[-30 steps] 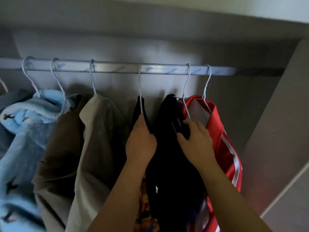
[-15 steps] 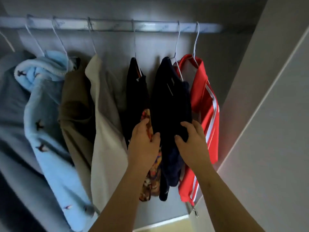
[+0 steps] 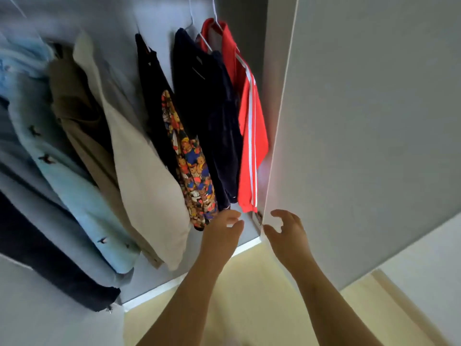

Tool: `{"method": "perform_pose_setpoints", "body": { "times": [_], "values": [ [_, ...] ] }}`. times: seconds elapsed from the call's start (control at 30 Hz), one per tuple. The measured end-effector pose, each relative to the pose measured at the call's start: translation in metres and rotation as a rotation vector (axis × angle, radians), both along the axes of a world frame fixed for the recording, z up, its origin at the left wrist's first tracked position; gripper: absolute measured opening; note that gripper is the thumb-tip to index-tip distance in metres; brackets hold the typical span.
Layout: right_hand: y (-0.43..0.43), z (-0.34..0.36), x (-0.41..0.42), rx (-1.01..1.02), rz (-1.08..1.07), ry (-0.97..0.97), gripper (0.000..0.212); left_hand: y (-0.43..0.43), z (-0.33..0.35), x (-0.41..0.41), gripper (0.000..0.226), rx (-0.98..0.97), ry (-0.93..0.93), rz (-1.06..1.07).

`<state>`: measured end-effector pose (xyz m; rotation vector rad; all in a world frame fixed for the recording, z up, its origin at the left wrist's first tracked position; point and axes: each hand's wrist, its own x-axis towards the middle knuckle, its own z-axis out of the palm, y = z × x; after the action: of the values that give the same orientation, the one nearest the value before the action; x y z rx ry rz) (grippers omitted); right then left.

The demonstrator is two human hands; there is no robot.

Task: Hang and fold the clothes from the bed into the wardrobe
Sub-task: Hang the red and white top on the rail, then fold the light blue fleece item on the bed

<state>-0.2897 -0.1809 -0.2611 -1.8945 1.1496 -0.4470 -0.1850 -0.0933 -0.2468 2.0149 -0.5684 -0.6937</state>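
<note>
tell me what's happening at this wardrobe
A person stands at the open wardrobe with both hands empty. The left hand hovers at the hem of the bear-print garment, the right hand by the edge of the wardrobe door. The navy garment, red striped jacket, beige coat and light blue fleece hang inside.

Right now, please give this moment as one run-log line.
left hand: empty, near bear-print garment hem | right hand: empty, by wardrobe panel edge | red striped jacket: on hanger, rightmost
</note>
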Motion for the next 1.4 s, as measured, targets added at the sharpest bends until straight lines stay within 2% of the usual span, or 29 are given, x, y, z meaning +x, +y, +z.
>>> {"method": "perform_pose_setpoints", "body": {
  "times": [0.13, 0.27, 0.53, 0.67, 1.0, 1.23, 1.4],
  "values": [
    [0.019, 0.001, -0.043, 0.042, -0.157, -0.021, 0.037, 0.002, 0.002, -0.029, 0.014, -0.001, 0.051, -0.136],
    [0.047, 0.003, -0.077, 0.053, -0.316, -0.026, 0.034, 0.015, 0.003, -0.053, 0.020, -0.016, 0.083, -0.258],
    [0.165, -0.012, -0.151, 0.161, -0.628, -0.038, 0.034, 0.096, -0.016, -0.110, 0.019, -0.020, 0.107, -0.494],
    [0.224, -0.019, -0.203, 0.221, -0.837, -0.064, 0.033, 0.127, -0.025, -0.161, 0.014, 0.054, 0.100, -0.695],
    [0.378, -0.028, -0.370, 0.291, -1.280, -0.080, 0.035, 0.206, -0.036, -0.352, 0.013, 0.128, 0.052, -1.212],
    [0.520, -0.043, -0.509, 0.323, -1.632, -0.091, 0.034, 0.301, -0.055, -0.531, 0.017, 0.199, 0.038, -1.545],
    [0.614, -0.055, -0.579, 0.385, -1.847, -0.153, 0.031, 0.373, -0.063, -0.627, 0.013, 0.237, 0.058, -1.721]
  ]
}}
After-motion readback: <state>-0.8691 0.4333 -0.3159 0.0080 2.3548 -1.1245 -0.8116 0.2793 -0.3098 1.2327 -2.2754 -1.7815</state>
